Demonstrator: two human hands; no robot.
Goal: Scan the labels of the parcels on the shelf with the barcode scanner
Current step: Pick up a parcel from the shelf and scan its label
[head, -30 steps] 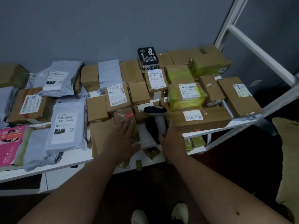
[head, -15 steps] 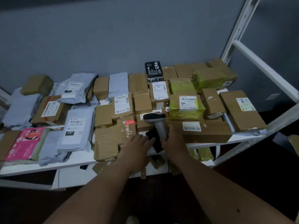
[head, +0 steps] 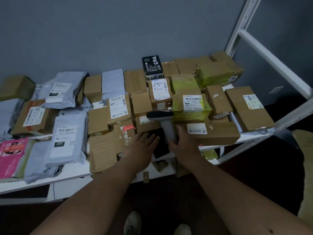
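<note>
My right hand (head: pixel 183 141) grips the handle of a grey barcode scanner (head: pixel 162 121), whose dark head points left over the parcels. My left hand (head: pixel 141 148) lies flat with straight fingers on a black parcel (head: pixel 160 146) at the front edge of the white shelf (head: pixel 74 172). Many parcels cover the shelf: brown cardboard boxes such as one with a white label (head: pixel 118 107), grey mailer bags (head: pixel 67 138), a yellow-green wrapped box (head: pixel 191 106) and a long brown box (head: pixel 218 133) just right of the scanner.
A black printed box (head: pixel 152 67) stands upright at the back against the grey wall. A pink package (head: pixel 11 153) lies at the front left. The white shelf frame (head: pixel 271 55) rises on the right. My shoes (head: pixel 133 223) show on the dark floor below.
My left hand has moved from the brown taped box at the front onto the black parcel beside the scanner. The view has shifted slightly; the scanner stays in my right hand.
</note>
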